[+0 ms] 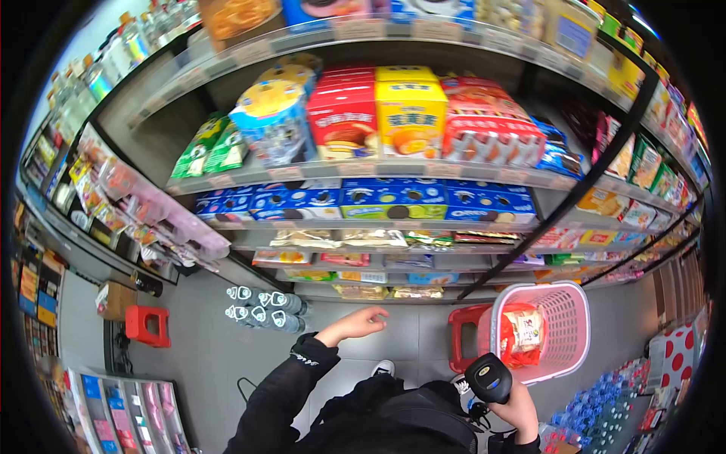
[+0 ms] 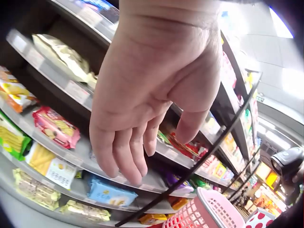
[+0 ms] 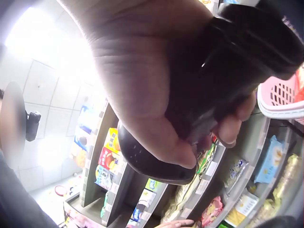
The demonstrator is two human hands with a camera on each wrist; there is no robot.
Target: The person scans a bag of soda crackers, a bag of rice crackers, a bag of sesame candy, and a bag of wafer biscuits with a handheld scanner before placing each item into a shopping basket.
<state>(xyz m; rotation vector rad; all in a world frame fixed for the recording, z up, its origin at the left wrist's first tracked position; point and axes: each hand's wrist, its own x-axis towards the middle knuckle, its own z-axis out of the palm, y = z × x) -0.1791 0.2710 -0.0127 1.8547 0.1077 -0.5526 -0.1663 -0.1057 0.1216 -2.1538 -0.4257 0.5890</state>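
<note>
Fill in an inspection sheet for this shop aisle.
Surface: grey tiled floor, dry-looking.
Job's things: black handheld scanner; pink basket holding a red-and-white packet.
Clutter: large clear bottles on the floor.
Hands: left hand empty, fingers relaxed; right hand grips the scanner.
Cables: dark coiled cord by the right hand; its run is unclear.
Surroundings: shelves stocked with packaged snacks.

Open floor (image 1: 397, 325) lies between the water bottles (image 1: 265, 310) and the pink basket (image 1: 560, 333).
</note>
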